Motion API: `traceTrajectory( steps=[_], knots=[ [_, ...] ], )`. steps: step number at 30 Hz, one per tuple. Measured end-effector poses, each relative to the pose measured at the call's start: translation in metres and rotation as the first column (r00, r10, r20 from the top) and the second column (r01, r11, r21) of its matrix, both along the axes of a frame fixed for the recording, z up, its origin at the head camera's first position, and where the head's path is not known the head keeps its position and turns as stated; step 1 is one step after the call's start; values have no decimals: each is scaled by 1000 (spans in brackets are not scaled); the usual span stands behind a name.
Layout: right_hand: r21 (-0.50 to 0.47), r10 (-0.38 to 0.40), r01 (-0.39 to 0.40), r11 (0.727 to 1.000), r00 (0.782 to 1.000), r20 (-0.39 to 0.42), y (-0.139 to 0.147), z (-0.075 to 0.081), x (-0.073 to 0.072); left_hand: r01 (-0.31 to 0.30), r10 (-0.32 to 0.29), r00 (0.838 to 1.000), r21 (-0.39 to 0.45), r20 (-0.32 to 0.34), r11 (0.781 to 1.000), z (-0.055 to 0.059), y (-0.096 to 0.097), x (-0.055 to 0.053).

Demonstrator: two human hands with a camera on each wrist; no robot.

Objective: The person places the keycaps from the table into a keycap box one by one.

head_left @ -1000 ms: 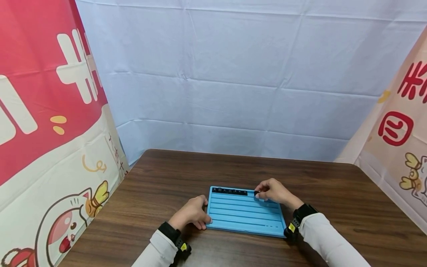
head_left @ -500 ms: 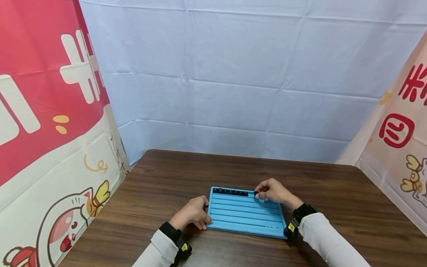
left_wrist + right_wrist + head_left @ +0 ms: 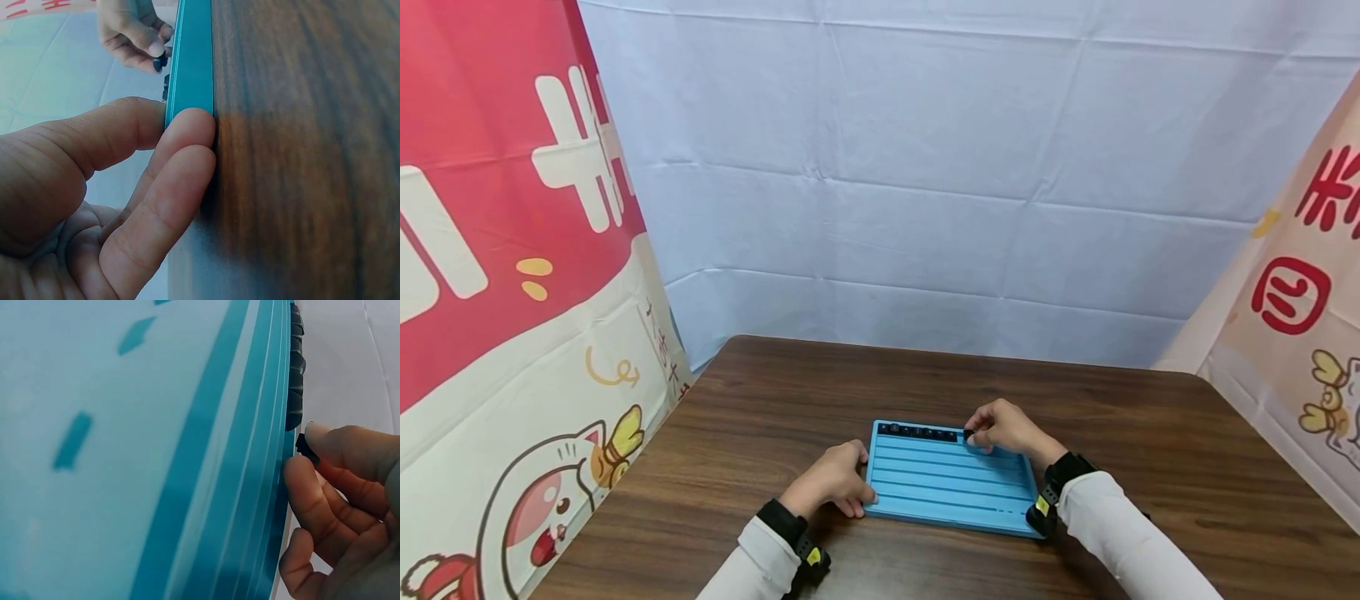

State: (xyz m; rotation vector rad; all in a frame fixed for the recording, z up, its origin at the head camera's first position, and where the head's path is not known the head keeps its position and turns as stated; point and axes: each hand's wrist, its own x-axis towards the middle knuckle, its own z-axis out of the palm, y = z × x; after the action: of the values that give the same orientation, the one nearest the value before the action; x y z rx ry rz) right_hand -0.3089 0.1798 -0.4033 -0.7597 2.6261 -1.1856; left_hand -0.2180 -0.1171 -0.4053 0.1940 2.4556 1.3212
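Note:
A light blue tray with long grooves [image 3: 951,477] lies flat on the table. Small black keycaps [image 3: 917,432] stand side by side in its far groove, filling the left part. My left hand [image 3: 832,477] grips the tray's left side near the front corner; in the left wrist view its fingertips [image 3: 190,134] press on the blue side wall. Between thumb and fingers, my right hand [image 3: 1003,427] pinches one black keycap [image 3: 306,449] over the far groove, just right of the row's end. Part of that keycap is hidden by the fingertips.
The dark wooden table [image 3: 820,379] surrounds the tray on all sides. A pale blue cloth [image 3: 910,208] hangs behind the table's far edge. Printed banners hang at the left [image 3: 512,350] and right [image 3: 1300,375].
My right hand has shifted slightly left with the pinched keycap, closer to the end of the row. The left hand and the tray have stayed in place.

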Motion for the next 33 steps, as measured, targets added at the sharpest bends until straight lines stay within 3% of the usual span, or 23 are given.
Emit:
traceTrajectory(
  steps=[25, 33],
  knots=[
    [35, 2, -2, 999, 1000, 19, -15, 0, -3, -4, 4, 1000, -10, -7, 1000, 1, -1, 2],
    [82, 8, -5, 997, 999, -44, -14, 3, -2, -4, 4, 1000, -18, -13, 1000, 2, 1, 1]
  ],
)
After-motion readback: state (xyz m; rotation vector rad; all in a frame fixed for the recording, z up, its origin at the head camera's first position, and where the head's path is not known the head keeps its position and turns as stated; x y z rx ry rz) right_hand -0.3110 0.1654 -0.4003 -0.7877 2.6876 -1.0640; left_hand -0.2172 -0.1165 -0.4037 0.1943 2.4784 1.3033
